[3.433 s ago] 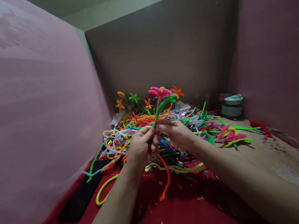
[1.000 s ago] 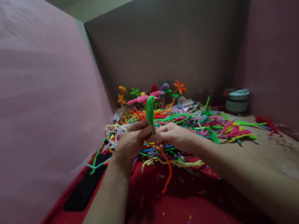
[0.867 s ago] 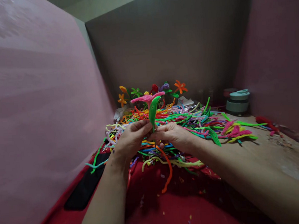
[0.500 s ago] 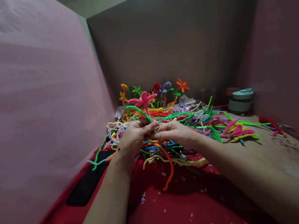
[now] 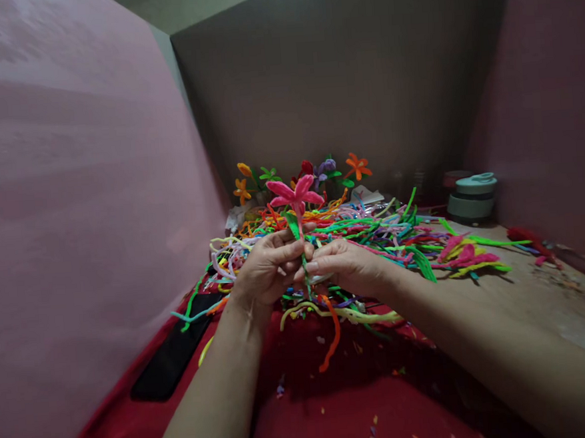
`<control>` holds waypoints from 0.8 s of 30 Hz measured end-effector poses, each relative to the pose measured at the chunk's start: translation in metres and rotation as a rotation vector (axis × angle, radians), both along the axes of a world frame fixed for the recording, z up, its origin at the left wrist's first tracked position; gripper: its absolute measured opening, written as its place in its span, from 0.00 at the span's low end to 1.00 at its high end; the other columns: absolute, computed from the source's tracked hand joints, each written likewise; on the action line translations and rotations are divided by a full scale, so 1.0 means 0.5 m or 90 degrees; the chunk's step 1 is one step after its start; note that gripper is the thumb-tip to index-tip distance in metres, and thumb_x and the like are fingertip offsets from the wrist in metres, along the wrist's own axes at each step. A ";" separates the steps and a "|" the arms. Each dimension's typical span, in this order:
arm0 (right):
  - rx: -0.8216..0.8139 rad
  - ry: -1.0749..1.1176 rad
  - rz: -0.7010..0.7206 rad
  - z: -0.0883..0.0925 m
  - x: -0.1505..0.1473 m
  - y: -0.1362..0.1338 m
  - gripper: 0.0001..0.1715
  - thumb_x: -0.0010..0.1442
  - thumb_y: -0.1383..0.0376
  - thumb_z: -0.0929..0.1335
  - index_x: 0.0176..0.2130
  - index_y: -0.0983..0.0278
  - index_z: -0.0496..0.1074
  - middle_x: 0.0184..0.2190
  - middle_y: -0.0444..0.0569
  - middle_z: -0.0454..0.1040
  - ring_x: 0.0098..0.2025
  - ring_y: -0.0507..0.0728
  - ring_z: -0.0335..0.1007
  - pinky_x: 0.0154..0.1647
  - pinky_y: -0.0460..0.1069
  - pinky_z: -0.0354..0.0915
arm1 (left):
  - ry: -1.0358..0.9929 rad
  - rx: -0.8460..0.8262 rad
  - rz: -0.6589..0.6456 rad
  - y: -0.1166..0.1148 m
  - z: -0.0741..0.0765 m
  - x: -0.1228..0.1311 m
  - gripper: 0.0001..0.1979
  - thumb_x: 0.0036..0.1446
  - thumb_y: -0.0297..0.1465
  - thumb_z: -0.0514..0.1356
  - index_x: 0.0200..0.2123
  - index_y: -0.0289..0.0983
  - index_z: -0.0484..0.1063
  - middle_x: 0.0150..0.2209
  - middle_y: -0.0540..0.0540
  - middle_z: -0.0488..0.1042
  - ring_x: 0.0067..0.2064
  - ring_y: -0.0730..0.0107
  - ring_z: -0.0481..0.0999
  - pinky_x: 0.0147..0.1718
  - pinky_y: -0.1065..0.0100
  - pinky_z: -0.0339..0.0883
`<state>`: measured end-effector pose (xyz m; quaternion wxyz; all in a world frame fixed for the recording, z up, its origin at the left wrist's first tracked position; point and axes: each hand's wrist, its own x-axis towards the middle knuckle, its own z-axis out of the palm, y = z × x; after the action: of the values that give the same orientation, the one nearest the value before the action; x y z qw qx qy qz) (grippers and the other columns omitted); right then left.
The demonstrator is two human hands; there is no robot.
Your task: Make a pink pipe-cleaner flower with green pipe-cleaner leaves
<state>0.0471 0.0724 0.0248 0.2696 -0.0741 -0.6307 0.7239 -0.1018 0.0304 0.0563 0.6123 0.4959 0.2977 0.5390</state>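
Observation:
A pink pipe-cleaner flower (image 5: 296, 192) stands upright between my hands, its petals spread and its stem wrapped in green lower down. My left hand (image 5: 270, 259) pinches the stem between thumb and fingers, just under a green leaf (image 5: 293, 224). Slightly lower, my right hand (image 5: 346, 266) closes its thumb and fingertips on the green part of the same stem. The stem's lower end points down below the fingers. Behind and beneath both hands spreads a heap of many-coloured pipe cleaners (image 5: 368, 226).
Finished pipe-cleaner flowers (image 5: 319, 172) stand at the back by the dark wall. A teal lidded container (image 5: 471, 200) is at the right. A black phone-like slab (image 5: 165, 368) lies on the red cloth (image 5: 306, 418), which carries scraps. Pink and yellow pieces (image 5: 468, 257) lie to the right.
The pink flower has turned and shifted right, its petals now facing me. The green strip that stuck out leftward now sits upright against the stem. Both hands keep hold.

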 end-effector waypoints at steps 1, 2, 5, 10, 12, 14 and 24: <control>-0.003 0.008 -0.011 -0.001 -0.001 0.000 0.09 0.51 0.64 0.68 0.29 0.67 0.77 0.23 0.45 0.72 0.25 0.48 0.64 0.28 0.45 0.57 | 0.005 -0.005 0.020 -0.001 0.002 0.001 0.10 0.44 0.27 0.65 0.31 0.31 0.68 0.23 0.50 0.70 0.16 0.82 0.64 0.14 0.78 0.59; -0.006 0.011 -0.021 -0.002 -0.003 0.001 0.09 0.51 0.64 0.68 0.29 0.67 0.77 0.24 0.45 0.72 0.25 0.48 0.64 0.29 0.45 0.57 | 0.009 -0.012 0.041 -0.002 0.004 0.002 0.12 0.43 0.26 0.65 0.32 0.32 0.68 0.23 0.50 0.70 0.17 0.82 0.65 0.15 0.77 0.60; 0.008 0.000 -0.062 -0.005 -0.004 0.008 0.09 0.52 0.63 0.68 0.30 0.66 0.76 0.25 0.44 0.72 0.27 0.49 0.64 0.30 0.45 0.57 | 0.036 -0.028 0.112 -0.004 0.007 0.008 0.15 0.40 0.26 0.67 0.32 0.34 0.66 0.23 0.52 0.70 0.19 0.79 0.68 0.18 0.75 0.64; 0.036 -0.023 -0.101 -0.014 -0.006 0.017 0.10 0.52 0.63 0.67 0.25 0.66 0.73 0.19 0.40 0.66 0.22 0.46 0.57 0.25 0.44 0.54 | 0.111 -0.028 0.181 -0.001 0.000 0.012 0.12 0.39 0.25 0.67 0.24 0.32 0.65 0.17 0.54 0.65 0.17 0.80 0.66 0.17 0.78 0.60; 0.026 -0.032 -0.091 -0.014 -0.006 0.015 0.10 0.51 0.62 0.68 0.24 0.67 0.73 0.19 0.41 0.67 0.21 0.47 0.57 0.25 0.44 0.55 | 0.095 -0.041 0.162 0.001 -0.003 0.009 0.11 0.39 0.26 0.67 0.23 0.32 0.66 0.15 0.55 0.62 0.16 0.81 0.64 0.16 0.78 0.58; 0.018 -0.027 -0.075 -0.010 -0.006 0.009 0.10 0.51 0.61 0.69 0.26 0.67 0.75 0.23 0.44 0.71 0.24 0.48 0.61 0.29 0.45 0.57 | 0.061 -0.057 0.119 0.002 -0.004 0.003 0.10 0.39 0.26 0.67 0.22 0.31 0.67 0.14 0.55 0.61 0.15 0.83 0.61 0.14 0.79 0.56; 0.040 0.000 -0.096 -0.005 -0.008 0.002 0.13 0.53 0.59 0.67 0.30 0.66 0.77 0.28 0.47 0.74 0.29 0.51 0.67 0.33 0.47 0.61 | 0.018 -0.063 0.120 -0.008 0.008 0.009 0.16 0.39 0.26 0.68 0.33 0.35 0.69 0.15 0.58 0.60 0.16 0.83 0.61 0.18 0.77 0.63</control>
<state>0.0433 0.0736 0.0225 0.3251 -0.1130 -0.6457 0.6817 -0.0972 0.0266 0.0602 0.5782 0.4426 0.3780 0.5718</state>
